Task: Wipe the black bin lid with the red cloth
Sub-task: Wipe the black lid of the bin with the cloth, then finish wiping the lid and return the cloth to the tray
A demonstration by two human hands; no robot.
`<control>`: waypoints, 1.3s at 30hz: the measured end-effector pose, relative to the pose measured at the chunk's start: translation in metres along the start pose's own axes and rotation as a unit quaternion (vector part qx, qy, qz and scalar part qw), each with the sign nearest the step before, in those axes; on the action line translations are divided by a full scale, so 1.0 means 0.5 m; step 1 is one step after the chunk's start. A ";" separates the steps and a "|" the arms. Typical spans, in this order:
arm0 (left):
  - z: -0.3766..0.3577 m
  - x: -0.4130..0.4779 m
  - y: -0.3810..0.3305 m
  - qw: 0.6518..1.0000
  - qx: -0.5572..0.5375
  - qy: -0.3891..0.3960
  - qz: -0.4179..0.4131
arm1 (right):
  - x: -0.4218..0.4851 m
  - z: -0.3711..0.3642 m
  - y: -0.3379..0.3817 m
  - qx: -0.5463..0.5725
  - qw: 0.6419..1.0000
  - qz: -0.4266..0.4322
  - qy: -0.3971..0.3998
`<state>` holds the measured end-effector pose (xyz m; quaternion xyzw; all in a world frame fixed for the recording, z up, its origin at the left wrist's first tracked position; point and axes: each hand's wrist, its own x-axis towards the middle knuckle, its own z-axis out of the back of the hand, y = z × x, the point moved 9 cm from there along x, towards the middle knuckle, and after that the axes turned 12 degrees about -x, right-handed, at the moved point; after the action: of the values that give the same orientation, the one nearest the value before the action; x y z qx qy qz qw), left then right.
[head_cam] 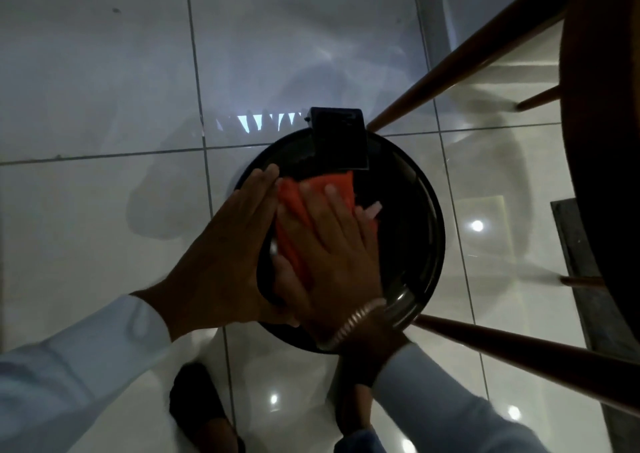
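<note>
At the bottom of the frame my shoe (204, 407) stands on the glossy tiled floor (104, 81). At centre, my right hand (332, 244) presses the red cloth (294, 217) flat on the black bin lid (412, 230), fingers spread wide. My left hand (221, 255), fingers straight and together, rests against the lid's left edge. Wooden chair legs (467, 47) cross the right side.

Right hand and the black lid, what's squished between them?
The red cloth, pressed flat on the lid under the right hand; the head view shows it.

Left hand (228, 244) edge-on, right hand (332, 244) flat
</note>
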<state>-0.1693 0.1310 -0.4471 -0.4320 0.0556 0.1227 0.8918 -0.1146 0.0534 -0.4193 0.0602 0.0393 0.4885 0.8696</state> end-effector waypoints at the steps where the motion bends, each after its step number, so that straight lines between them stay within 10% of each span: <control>1: 0.000 -0.001 0.000 1.000 0.002 0.003 -0.001 | -0.036 0.006 -0.014 -0.010 0.999 0.038 0.005; 6: -0.003 -0.001 0.001 1.000 0.004 -0.004 -0.002 | 0.018 0.039 -0.158 0.004 0.988 -0.152 -0.019; 11: 0.007 -0.009 -0.011 1.000 0.006 -0.011 -0.002 | -0.036 0.010 -0.009 -0.002 0.997 0.074 0.003; 18: 0.043 -0.031 -0.099 0.982 -0.077 -0.010 0.170 | -0.047 0.160 -0.088 0.106 0.992 0.018 0.072; 23: 0.104 -0.034 -0.328 0.721 -0.647 -0.090 0.231 | -0.030 0.431 -0.078 0.232 0.966 -0.045 -0.100; 25: 0.134 -0.020 -0.436 0.688 -0.689 -0.085 0.212 | -0.048 0.536 -0.127 0.372 0.902 -0.141 -0.167; 29: 0.168 0.062 -0.603 0.682 -0.701 -0.108 0.176 | -0.118 0.677 -0.297 0.465 0.781 -0.301 -0.288; 33: 0.169 0.153 -0.712 0.731 -0.640 -0.152 0.180 | -0.137 0.656 -0.435 0.561 0.711 -0.390 -0.167; 39: 0.141 0.193 -0.701 0.823 -0.471 -0.203 0.242 | -0.054 0.607 -0.532 0.351 0.852 -0.386 -0.040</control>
<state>0.0164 -0.0064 -0.1580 -0.7376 -0.0883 0.4310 0.5122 0.1345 -0.1267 -0.1568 0.3610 0.1932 0.0642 0.9101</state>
